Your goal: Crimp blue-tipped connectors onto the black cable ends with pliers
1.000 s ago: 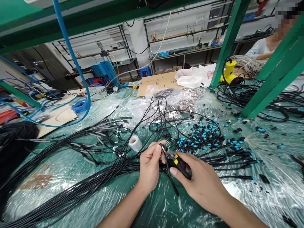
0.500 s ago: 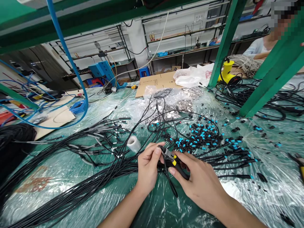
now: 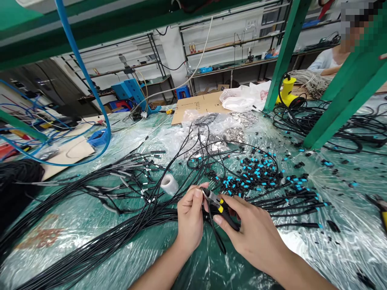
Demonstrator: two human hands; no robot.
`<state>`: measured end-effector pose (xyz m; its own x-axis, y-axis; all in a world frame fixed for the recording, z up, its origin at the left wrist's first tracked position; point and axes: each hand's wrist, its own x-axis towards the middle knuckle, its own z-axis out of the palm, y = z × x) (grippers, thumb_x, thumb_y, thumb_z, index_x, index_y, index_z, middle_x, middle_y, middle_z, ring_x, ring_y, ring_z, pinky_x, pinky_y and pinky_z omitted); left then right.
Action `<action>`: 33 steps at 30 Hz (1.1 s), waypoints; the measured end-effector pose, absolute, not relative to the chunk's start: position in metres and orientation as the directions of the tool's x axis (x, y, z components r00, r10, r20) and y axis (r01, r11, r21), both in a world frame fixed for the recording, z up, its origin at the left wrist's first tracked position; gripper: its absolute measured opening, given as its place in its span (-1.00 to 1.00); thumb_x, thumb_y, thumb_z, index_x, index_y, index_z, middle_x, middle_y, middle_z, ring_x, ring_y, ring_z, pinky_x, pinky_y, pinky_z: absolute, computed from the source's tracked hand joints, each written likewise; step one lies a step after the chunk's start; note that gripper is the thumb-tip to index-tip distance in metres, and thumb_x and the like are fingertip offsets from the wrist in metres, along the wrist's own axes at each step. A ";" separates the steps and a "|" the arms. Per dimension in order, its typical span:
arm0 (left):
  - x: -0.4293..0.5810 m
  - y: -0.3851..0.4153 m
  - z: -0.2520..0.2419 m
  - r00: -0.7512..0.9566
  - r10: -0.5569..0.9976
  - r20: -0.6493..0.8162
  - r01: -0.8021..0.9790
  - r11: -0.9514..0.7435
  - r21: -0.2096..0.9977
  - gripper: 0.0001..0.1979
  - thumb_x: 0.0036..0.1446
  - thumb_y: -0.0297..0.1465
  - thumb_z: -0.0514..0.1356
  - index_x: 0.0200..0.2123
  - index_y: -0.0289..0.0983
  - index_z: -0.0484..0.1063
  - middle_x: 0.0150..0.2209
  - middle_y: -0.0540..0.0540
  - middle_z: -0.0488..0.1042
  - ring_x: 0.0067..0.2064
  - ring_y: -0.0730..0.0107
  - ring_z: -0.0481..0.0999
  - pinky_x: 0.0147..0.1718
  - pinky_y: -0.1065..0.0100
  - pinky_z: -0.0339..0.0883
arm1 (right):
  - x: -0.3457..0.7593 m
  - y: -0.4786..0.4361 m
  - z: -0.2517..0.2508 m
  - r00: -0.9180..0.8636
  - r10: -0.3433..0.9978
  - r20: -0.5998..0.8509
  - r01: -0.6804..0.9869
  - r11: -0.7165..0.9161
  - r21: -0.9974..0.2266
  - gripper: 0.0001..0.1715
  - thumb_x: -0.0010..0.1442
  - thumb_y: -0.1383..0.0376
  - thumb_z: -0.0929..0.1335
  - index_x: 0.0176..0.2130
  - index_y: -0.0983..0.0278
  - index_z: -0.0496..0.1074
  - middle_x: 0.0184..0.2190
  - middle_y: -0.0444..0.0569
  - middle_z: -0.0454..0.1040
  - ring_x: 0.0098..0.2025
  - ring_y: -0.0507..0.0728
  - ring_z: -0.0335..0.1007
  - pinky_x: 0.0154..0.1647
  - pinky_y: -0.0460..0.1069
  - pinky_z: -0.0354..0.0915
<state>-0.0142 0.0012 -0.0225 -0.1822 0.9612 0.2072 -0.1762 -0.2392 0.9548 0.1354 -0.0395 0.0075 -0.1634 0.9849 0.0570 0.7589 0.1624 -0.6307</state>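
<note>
My right hand is closed around the black and yellow handles of a pair of pliers, whose metal jaws point up and left. Between thumb and fingers, my left hand pinches the end of a black cable at the tips of those jaws. The cable bends down below the pliers; its very end is hidden by fingers and jaws. A bundle of black cables runs beneath both hands. Just beyond them lies a heap of small black and blue connector pieces.
A white roll stands left of my hands. Bags of small metal parts lie farther back beside a cardboard sheet. Green posts rise at right, near a yellow tool. A blue hose hangs at left. A person sits far right.
Both hands keep their holds on the cable and the pliers. My left hand has turned slightly and shifted a little right, closer to the pliers. The whole view has moved slightly.
</note>
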 end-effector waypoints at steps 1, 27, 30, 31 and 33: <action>-0.015 0.002 -0.023 -0.158 0.967 0.200 -0.209 -0.231 0.950 -0.70 0.16 -0.16 0.24 -0.36 -0.28 0.58 -0.51 -0.03 0.40 -0.47 0.40 0.38 -0.44 0.38 0.28 | 0.136 -0.040 0.008 -0.167 0.985 0.049 0.751 0.160 -0.640 -0.62 0.27 0.07 0.27 0.08 -0.06 0.28 -0.15 -0.15 0.49 -0.21 0.21 0.48 -0.26 0.09 0.33; -0.024 0.004 -0.017 -0.144 0.946 0.291 -0.110 -0.308 0.945 -0.74 0.14 -0.19 0.26 -0.28 -0.26 0.59 -0.56 0.01 0.35 -0.52 0.44 0.32 -0.49 0.39 0.24 | 0.132 -0.046 0.018 -0.214 0.977 -0.002 0.634 0.138 -0.761 -0.78 0.26 0.09 0.29 -0.16 0.11 0.42 -0.41 -0.17 0.45 -0.45 0.08 0.27 -0.46 -0.05 0.09; -0.026 0.005 -0.015 -0.111 0.955 0.276 -0.080 -0.285 0.955 -0.71 0.15 -0.15 0.24 -0.29 -0.27 0.59 -0.62 0.03 0.32 -0.54 0.42 0.29 -0.48 0.37 0.22 | 0.133 -0.047 0.019 -0.273 0.958 -0.082 0.468 0.058 -0.882 -0.72 0.27 0.05 0.28 -0.22 0.16 0.43 -0.42 -0.16 0.42 -0.42 0.06 0.24 -0.43 -0.06 0.11; -0.026 0.005 -0.014 -0.092 0.960 0.264 -0.101 -0.273 0.957 -0.71 0.16 -0.15 0.24 -0.29 -0.27 0.58 -0.64 0.04 0.30 -0.55 0.42 0.28 -0.47 0.37 0.21 | 0.133 -0.047 0.018 -0.297 0.949 -0.106 0.389 0.019 -0.921 -0.70 0.27 0.04 0.28 -0.20 0.17 0.43 -0.39 -0.16 0.42 -0.39 0.06 0.25 -0.40 -0.07 0.14; -0.024 0.005 -0.012 -0.056 0.970 0.235 -0.178 -0.241 0.954 -0.72 0.18 -0.16 0.22 -0.30 -0.26 0.57 -0.67 0.07 0.26 -0.55 0.44 0.24 -0.45 0.38 0.20 | 0.135 -0.047 0.018 -0.372 0.913 -0.170 0.236 -0.084 -0.968 -0.63 0.26 -0.01 0.29 -0.13 0.18 0.43 -0.43 -0.17 0.37 -0.40 0.04 0.24 -0.37 -0.07 0.16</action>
<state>-0.0244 0.0054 -0.0120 -0.0556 0.9705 0.2346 -0.1782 -0.2409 0.9541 0.1346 -0.0472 0.0176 -0.3716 0.9127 -0.1701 0.2359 -0.0844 -0.9681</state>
